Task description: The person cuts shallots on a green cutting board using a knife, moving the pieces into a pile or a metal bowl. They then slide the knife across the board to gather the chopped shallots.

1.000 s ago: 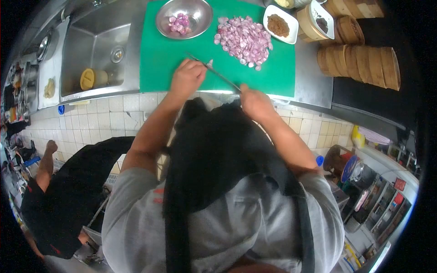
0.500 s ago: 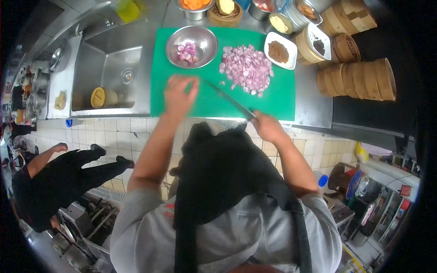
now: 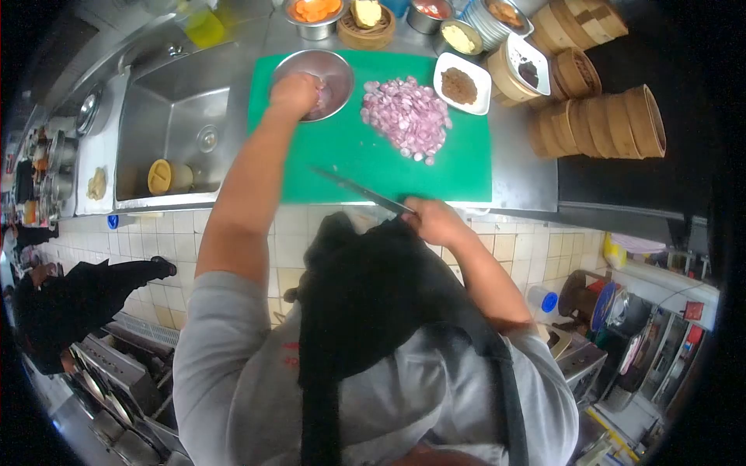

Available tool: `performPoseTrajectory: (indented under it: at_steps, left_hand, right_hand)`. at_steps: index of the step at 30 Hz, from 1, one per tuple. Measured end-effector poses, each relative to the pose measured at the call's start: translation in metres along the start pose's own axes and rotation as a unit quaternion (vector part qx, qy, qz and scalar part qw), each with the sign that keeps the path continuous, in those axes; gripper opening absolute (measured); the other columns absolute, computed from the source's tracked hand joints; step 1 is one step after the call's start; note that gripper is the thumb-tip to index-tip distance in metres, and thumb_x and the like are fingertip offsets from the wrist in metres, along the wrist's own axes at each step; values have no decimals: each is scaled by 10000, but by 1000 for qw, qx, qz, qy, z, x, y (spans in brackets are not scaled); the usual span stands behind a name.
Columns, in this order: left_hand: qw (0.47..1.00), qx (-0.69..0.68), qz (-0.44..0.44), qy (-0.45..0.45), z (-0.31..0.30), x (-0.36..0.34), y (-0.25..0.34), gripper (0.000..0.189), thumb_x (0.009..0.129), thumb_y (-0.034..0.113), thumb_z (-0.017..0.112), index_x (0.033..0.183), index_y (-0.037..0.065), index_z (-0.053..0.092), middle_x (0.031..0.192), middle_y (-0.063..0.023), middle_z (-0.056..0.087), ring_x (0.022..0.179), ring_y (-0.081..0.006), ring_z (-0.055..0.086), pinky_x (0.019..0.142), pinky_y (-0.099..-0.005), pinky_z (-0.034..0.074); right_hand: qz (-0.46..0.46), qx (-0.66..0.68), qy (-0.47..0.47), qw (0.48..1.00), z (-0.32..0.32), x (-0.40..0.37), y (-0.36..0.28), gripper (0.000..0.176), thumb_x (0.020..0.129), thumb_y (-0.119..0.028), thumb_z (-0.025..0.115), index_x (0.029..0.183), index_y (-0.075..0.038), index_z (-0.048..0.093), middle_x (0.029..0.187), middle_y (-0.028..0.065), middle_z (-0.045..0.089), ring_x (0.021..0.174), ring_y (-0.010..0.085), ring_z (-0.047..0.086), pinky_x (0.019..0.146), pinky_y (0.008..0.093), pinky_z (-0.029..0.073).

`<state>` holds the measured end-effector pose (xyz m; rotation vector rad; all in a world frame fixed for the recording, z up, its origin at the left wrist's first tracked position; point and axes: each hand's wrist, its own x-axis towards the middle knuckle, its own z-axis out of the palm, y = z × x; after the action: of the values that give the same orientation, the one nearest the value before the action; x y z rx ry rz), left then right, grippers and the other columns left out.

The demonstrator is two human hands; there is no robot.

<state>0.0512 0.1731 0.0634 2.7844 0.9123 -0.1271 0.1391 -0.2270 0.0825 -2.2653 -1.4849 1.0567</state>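
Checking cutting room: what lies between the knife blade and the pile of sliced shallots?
In the head view, only bare green cutting board separates the knife from the sliced shallots.

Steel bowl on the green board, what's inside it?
The left hand reaches into the steel bowl and covers most of it. A few purple pieces show beside it; anything beneath the hand is hidden. The right hand holds a knife.

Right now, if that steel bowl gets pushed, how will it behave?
Probably light: thin steel bowl, little visible inside. Rounded base likely rocks or skids on the smooth green board. The left hand inside could steady it.
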Motion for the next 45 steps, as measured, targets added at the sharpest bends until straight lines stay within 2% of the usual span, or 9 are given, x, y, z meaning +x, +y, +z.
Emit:
performPoseTrajectory:
  at_steps: [3,7,9,11,15,17,20,26,45]
  left_hand:
    - [1000,8,7,6,-2,0,5,284,934,252,728,1202,189,796,1209,-140,780,1126,-345,749,948,-495,597]
    - [960,-252,1,121,2,-18,4,194,923,196,776,1108,140,771,1164,-103,787,994,-284,756,851,-431,602]
    - [905,-385,30,179,1,-57,14,170,925,190,826,1068,131,755,1129,-72,789,922,-189,745,768,-345,601]
    - [907,-361,36,212,-4,-115,49,189,897,127,846,1061,112,753,1071,-73,776,874,-211,721,757,-361,594]
    - [911,-321,130,222,78,-157,63,168,891,96,832,1048,116,774,1043,-74,766,896,-246,728,765,-373,601]
    - [902,-272,162,293,96,-160,66,157,872,97,837,1016,123,781,1035,-78,759,910,-276,725,782,-389,606]
    - [892,-328,124,283,103,-161,70,153,861,79,843,1000,118,791,1017,-81,757,909,-291,727,795,-403,610]
    - [880,-323,183,296,105,-158,68,127,861,63,841,973,96,792,1001,-79,758,902,-286,734,784,-399,611]
    - [871,-337,173,315,109,-158,71,129,840,18,821,930,96,773,1006,-73,771,892,-273,746,785,-379,623]
  right_hand:
    - [67,38,24,997,-1,14,16,257,1039,-262,635,1218,-86,687,1133,250,736,1095,473,686,962,550,541]
    - [148,11,117,982,-26,13,38,316,1048,-297,615,1296,-109,671,1145,240,739,1123,458,682,979,548,536]
    - [131,-2,90,987,-37,7,41,311,1059,-290,599,1302,-105,661,1128,239,742,1095,463,686,958,558,538]
    - [125,3,72,990,-37,3,38,304,1064,-285,593,1296,-100,659,1124,241,742,1081,467,687,948,563,538]
    - [104,-8,48,993,-31,-1,17,293,1067,-266,592,1295,-88,640,1102,255,741,1048,480,693,926,578,539]
    - [73,-20,70,995,-21,5,16,292,1061,-254,602,1298,-86,630,1091,260,741,1032,483,699,917,584,540]
    - [54,-36,77,995,-14,6,8,293,1055,-227,606,1313,-89,621,1099,265,740,1039,482,700,917,586,541]
    - [-3,-68,126,990,1,3,6,198,1045,-182,622,1201,-60,630,1046,264,726,994,479,691,863,591,531]
    - [-9,-168,107,980,2,0,0,229,1018,-68,478,1211,-39,599,963,256,744,906,458,734,793,577,570]
